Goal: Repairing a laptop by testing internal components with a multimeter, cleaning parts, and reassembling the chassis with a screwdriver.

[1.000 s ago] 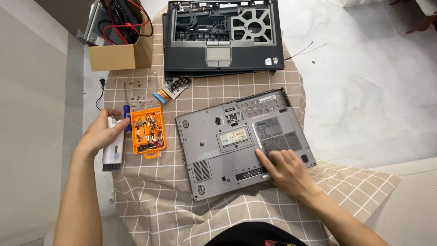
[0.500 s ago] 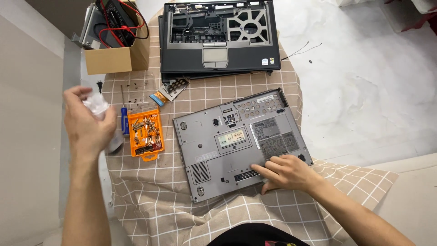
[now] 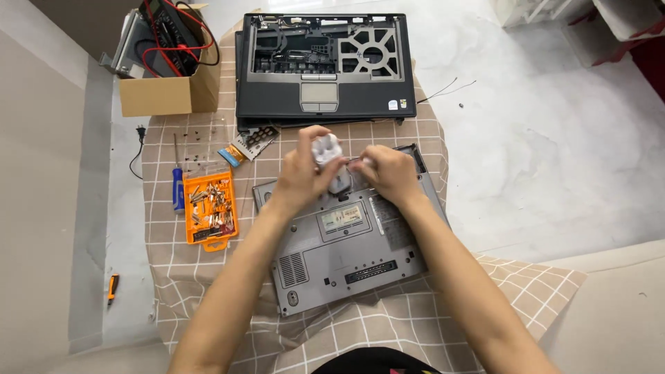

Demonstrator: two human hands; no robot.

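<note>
Grey laptop base (image 3: pixel 346 242): lies underside up on the checked cloth (image 3: pixel 208 291), near the cloth's near edge, slightly rotated; a label and vent slots face up. Both forearms cross above it.

Left hand (image 3: pixel 301 173): raised over the far part of the laptop base, fingers wrapped round a small white device (image 3: pixel 331 161), which stands roughly upright in the grip.

Right hand (image 3: pixel 388 173): just beside the left hand, fingers curled and pinched at the side of the white device, where a thin metal tip shows. Whether it holds that tip or only touches it cannot be told.

White device: between the two hands, above the far edge of the laptop base, not resting on it.

Orange parts tray (image 3: pixel 210 211): left of the hands on the cloth, filled with small bits.

Blue-handled screwdriver (image 3: pixel 178 190): just beside the tray, toward the cloth's left edge.

Loose screws (image 3: pixel 201 138): scattered beyond the tray.

Black laptop shell (image 3: pixel 325 66): at the cloth's far edge, stripped of keyboard, touchpad showing.

Cardboard box (image 3: pixel 166 83): far left corner, holding a meter with red leads.
</note>
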